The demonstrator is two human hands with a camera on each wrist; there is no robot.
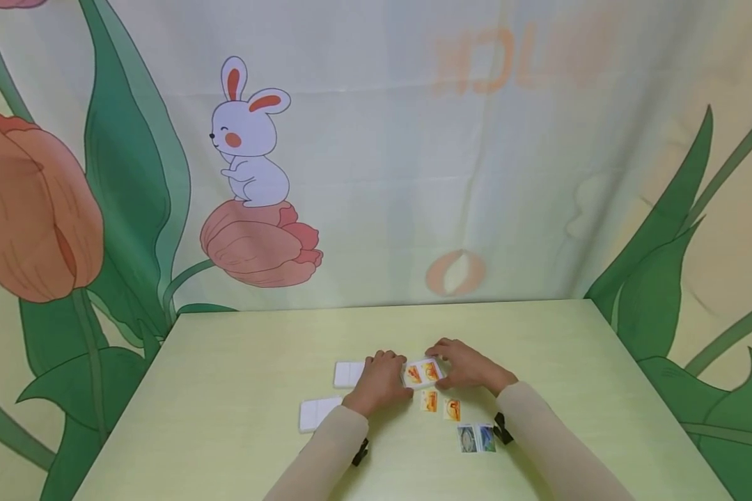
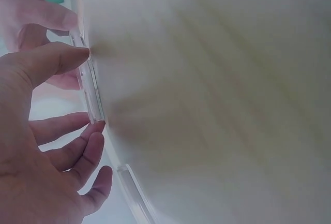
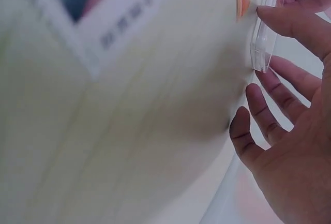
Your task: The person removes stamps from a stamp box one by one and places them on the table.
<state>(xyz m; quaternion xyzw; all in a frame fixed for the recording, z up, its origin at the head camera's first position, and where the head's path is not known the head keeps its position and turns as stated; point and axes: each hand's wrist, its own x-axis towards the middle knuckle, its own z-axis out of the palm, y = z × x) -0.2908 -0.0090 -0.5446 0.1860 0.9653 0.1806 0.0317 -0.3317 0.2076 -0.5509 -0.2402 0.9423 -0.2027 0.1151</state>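
A flat clear plastic case (image 1: pixel 422 374) lies on the table with two orange-patterned stamps (image 1: pixel 431 371) showing on it. My left hand (image 1: pixel 381 383) grips its left end, with thumb and fingertips on opposite edges. At the other end, my right hand (image 1: pixel 466 365) holds the case between thumb (image 3: pixel 282 21) and index finger. The left wrist view shows the case edge-on, and the fingers beyond the index are loosely bent. Just below the case lie two loose orange stamps, one nearer (image 1: pixel 429 401) and one farther right (image 1: pixel 452 409).
Two darker stamps, one grey (image 1: pixel 467 438) and one blue-green (image 1: pixel 487 438), lie near the right wrist. Left of my left hand are two flat white cases, one farther back (image 1: pixel 347 374) and one closer (image 1: pixel 318 415). A printed curtain (image 1: pixel 376 229) hangs behind the table (image 1: pixel 225 376).
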